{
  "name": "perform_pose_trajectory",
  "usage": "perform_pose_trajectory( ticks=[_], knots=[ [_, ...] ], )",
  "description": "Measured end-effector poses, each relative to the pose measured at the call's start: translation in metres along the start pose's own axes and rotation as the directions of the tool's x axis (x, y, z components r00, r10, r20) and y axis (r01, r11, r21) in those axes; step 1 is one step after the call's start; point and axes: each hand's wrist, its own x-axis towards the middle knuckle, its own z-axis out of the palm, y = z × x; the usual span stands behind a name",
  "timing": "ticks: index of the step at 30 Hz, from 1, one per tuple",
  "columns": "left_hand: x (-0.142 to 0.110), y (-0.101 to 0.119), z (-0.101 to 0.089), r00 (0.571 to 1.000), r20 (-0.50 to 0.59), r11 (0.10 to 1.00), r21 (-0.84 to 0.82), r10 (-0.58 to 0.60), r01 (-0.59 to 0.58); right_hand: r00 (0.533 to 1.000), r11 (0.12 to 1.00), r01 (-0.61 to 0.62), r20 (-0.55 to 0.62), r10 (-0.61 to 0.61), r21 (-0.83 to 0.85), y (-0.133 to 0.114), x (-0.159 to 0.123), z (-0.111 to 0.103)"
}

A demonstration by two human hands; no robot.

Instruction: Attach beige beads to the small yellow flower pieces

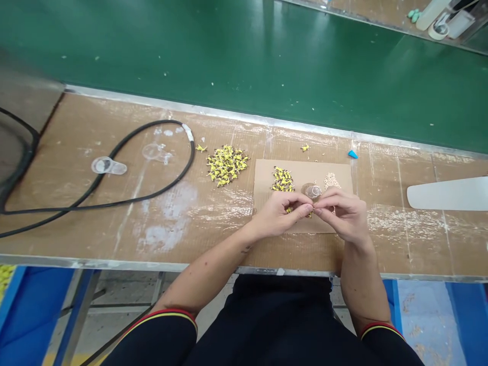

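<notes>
My left hand point(285, 212) and my right hand point(343, 211) meet fingertip to fingertip over a sheet of cardboard point(263, 175). Both are closed in a pinch; whatever lies between the fingers is too small to make out. Just beyond the fingertips stands a small clear-topped container point(312, 190). A cluster of small yellow and black pieces point(282, 179) lies by my left hand, and a heap of tiny pale beads point(331, 180) is behind my right hand. A few yellow bits show beneath the fingers, partly hidden.
A larger pile of yellow pieces point(227, 165) lies left of the cardboard. A black cable point(152, 199) loops across the left side, near a clear plastic scoop point(109, 165). A blue piece point(353, 154) and a white panel point(448, 194) are at right. A green belt point(229, 56) runs behind.
</notes>
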Motion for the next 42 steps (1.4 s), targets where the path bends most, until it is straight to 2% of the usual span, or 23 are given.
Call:
perform_pose_trajectory(
  ticks=[3,7,12,16,19,24,34,38,42],
  knots=[
    [0.000,0.003,0.000,1.000,-0.007,1.000,-0.021,-0.017,0.017,0.999,0.999,0.035,-0.030,-0.035,-0.031,-0.002,0.001,0.005],
    [0.002,0.002,0.000,0.997,-0.041,0.996,-0.067,-0.058,0.055,0.999,0.995,0.012,-0.034,-0.015,-0.094,-0.001,0.001,0.005],
    [0.008,-0.005,-0.011,0.969,-0.234,0.991,-0.122,-0.079,0.052,0.996,0.948,-0.043,-0.092,0.014,-0.316,0.012,0.002,-0.013],
    [0.010,-0.005,-0.022,0.927,-0.360,0.988,-0.146,-0.107,0.057,0.998,0.893,-0.048,-0.047,0.031,-0.447,0.025,0.004,-0.023],
    [0.011,-0.002,-0.025,0.904,-0.406,0.984,-0.165,-0.132,0.070,1.000,0.876,-0.017,-0.015,0.011,-0.482,0.030,0.004,-0.024],
    [0.012,-0.002,-0.024,0.902,-0.415,0.986,-0.161,-0.114,0.051,1.000,0.859,-0.011,0.020,0.024,-0.512,0.034,0.004,-0.025],
    [0.010,-0.004,-0.023,0.908,-0.408,0.989,-0.147,-0.088,0.030,0.999,0.863,-0.030,0.015,0.044,-0.505,0.035,0.005,-0.026],
    [0.009,-0.004,-0.021,0.912,-0.396,0.980,-0.197,-0.108,0.030,0.997,0.917,-0.069,-0.057,0.051,-0.392,0.027,0.004,-0.025],
    [0.006,-0.003,-0.012,0.946,-0.268,0.952,-0.289,-0.181,0.100,0.988,0.985,-0.038,-0.153,0.011,-0.171,0.014,0.001,-0.018]
  ],
)
